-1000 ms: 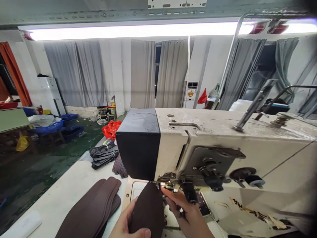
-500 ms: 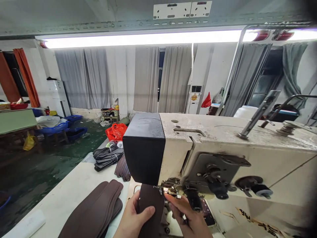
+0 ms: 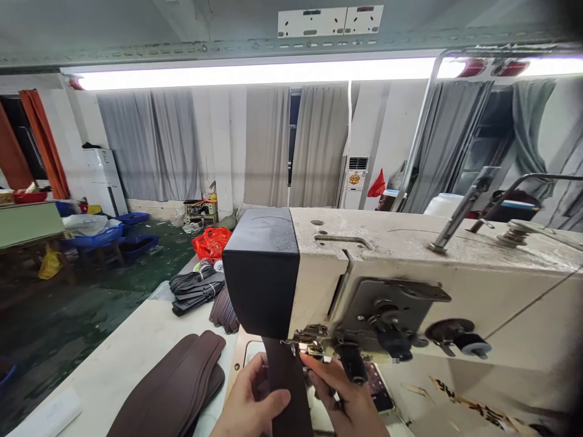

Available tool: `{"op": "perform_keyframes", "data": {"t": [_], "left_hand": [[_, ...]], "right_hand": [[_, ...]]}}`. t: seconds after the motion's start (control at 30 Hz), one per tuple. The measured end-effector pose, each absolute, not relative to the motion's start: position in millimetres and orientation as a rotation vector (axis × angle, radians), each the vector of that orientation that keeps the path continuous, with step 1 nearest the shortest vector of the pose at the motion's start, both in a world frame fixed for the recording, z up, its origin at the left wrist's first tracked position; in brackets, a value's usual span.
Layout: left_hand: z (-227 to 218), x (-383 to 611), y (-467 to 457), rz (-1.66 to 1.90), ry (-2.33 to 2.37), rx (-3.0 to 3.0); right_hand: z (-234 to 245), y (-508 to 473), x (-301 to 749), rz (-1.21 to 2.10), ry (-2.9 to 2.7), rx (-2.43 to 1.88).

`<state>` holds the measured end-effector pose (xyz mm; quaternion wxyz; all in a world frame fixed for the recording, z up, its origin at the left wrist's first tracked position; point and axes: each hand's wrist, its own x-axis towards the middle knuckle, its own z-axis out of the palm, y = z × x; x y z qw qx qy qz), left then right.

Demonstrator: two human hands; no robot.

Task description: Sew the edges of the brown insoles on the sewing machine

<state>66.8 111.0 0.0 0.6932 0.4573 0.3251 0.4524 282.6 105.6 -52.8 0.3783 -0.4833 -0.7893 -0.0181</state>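
A dark brown leather strip [image 3: 286, 385] runs up from the bottom edge to the needle area under the head of a cream sewing machine [image 3: 410, 273]. My left hand [image 3: 248, 403] wraps round the strip from the left, thumb across its front. On the right, my right hand [image 3: 344, 397] presses its fingers against the strip's edge beside the presser foot [image 3: 312, 347]. The needle itself is hidden behind the black end cover [image 3: 262, 273].
A stack of long brown leather pieces [image 3: 175, 385] lies on the white table [image 3: 113, 364] to my left. Bundles of dark strips [image 3: 198, 290] sit farther back. Beyond the table are a green floor, blue tubs [image 3: 98, 233], an orange bag [image 3: 210, 241] and grey curtains.
The strip has fed farther up under the machine head and looks narrower. My left thumb has come across its front, and the view has shifted slightly.
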Motion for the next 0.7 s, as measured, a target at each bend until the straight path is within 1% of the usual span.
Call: {"op": "perform_keyframes", "data": {"t": [0.1,0.2,0.37,0.7], "left_hand": [[2.9,61.9,113.4,0.881,0.740,1.045],[11.0,59.6,117.1,0.826,0.730,1.043],[20.8,61.2,126.5,0.873,0.805,1.039],[7.3,71.1,147.8,1.031,0.799,0.872]], "right_hand": [[-46.3,104.1,280.3,-0.088,-2.007,-1.228],[-35.0,102.0,275.0,-0.033,-1.984,-1.197],[-27.2,100.9,269.4,0.067,-1.919,-1.124],[-33.3,102.0,269.4,0.212,-1.890,-1.151]]}}
